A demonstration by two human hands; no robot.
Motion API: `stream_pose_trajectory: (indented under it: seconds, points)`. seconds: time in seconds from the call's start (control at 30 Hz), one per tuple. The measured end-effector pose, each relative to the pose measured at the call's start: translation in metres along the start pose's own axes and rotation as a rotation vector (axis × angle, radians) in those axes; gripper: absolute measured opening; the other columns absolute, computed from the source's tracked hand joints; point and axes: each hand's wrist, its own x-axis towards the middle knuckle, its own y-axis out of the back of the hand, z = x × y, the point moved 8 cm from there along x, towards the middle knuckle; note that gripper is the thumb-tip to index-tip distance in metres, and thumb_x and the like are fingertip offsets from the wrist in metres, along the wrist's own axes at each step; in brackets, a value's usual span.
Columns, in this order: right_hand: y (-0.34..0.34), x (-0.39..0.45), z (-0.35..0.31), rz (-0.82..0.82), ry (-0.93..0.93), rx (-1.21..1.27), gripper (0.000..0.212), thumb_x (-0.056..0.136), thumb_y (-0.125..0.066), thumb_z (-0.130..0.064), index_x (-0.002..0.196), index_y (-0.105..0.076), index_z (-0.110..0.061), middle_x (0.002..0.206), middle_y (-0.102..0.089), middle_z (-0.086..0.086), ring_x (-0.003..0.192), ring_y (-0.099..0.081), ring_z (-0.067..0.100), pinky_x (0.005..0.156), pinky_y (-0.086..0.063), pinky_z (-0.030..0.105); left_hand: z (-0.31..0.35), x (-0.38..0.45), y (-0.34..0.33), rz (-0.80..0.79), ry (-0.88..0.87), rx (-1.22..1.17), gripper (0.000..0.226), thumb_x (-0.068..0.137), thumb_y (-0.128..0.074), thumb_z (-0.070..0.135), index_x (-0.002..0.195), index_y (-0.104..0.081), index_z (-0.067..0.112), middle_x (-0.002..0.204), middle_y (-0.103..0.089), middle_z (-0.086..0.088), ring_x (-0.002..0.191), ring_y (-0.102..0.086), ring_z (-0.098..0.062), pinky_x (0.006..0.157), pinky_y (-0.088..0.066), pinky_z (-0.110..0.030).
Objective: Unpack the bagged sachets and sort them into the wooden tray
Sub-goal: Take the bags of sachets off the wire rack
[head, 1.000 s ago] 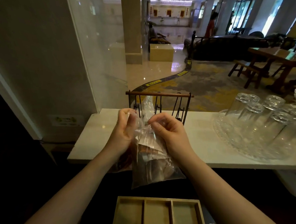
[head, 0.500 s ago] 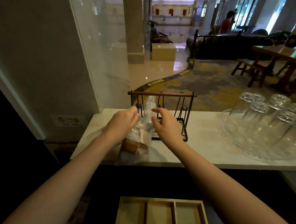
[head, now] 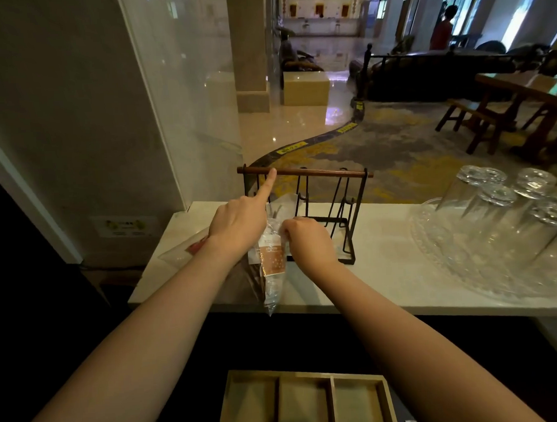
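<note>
Just bag (head: pixel 272 262) between both hands.

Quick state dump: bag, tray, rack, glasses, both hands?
Clear plastic bag of sachets: on the white counter, sachets inside.
Three-compartment wooden tray: empty.
Black wire rack with wooden bar: upright, nothing hanging.
Clear drinking glasses: upside down on glass platter.
Left hand: forefinger extended, on bag.
Right hand: closed on bag.

You are facing a pale bench (head: pixel 387 279) that is carrying a wire rack (head: pixel 322 215) at its far middle, a glass tray (head: pixel 460 265) on the right and a clear sachet bag (head: pixel 272 262) lying near-left.
</note>
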Motion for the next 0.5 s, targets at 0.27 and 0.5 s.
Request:
stream_pose_trajectory:
  seconds: [0.27, 0.5]
  points:
    - [0.024, -0.056, 0.033, 0.064, -0.067, 0.367, 0.015, 0.091, -0.052, -0.003, 0.087, -0.060, -0.015, 0.090, -0.060, -0.002, 0.079, -0.054, 0.008, 0.069, -0.040, 0.015, 0.000, 0.002, -0.005, 0.011, 0.000, -0.038, 0.076, 0.095, -0.034, 0.010, 0.145, 0.016, 0.039, 0.060, -0.052, -0.007, 0.053, -0.053, -0.024, 0.044, -0.037, -0.034]
    - [0.117, -0.092, 0.053, 0.434, -0.333, 1.123, 0.020, 0.096, -0.046, -0.007, 0.082, -0.056, -0.017, 0.092, -0.063, 0.016, 0.090, -0.066, 0.032, 0.080, -0.057, 0.044, 0.000, 0.004, -0.009, -0.016, 0.013, -0.121, 0.071, 0.098, -0.034, 0.019, 0.144, 0.015, 0.042, 0.066, -0.057, -0.008, 0.055, -0.055, -0.025, 0.048, -0.043, -0.038]
